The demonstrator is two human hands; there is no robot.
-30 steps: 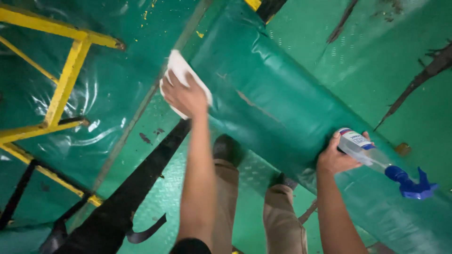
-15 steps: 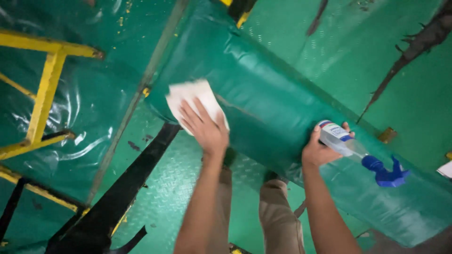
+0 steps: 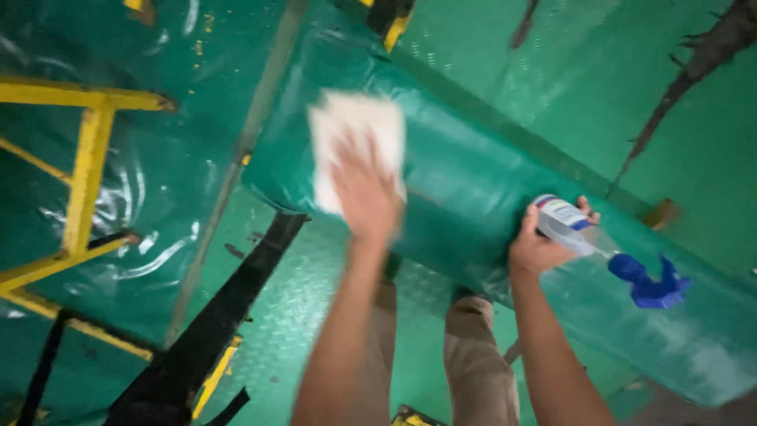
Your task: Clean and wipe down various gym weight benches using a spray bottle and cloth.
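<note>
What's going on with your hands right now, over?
Left hand flat on white cloth, pressed to green padded roll. Right hand grips spray bottle, resting on roll. Nothing blocking.

A white, blue-and-red label [image 3: 561,211] wraps the clear spray bottle [image 3: 587,237].

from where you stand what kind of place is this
Probably an industrial or workshop floor: a green-painted textured metal floor, a yellow steel frame, and a long green vinyl-covered padded beam that the left hand wipes with a white cloth.
</note>
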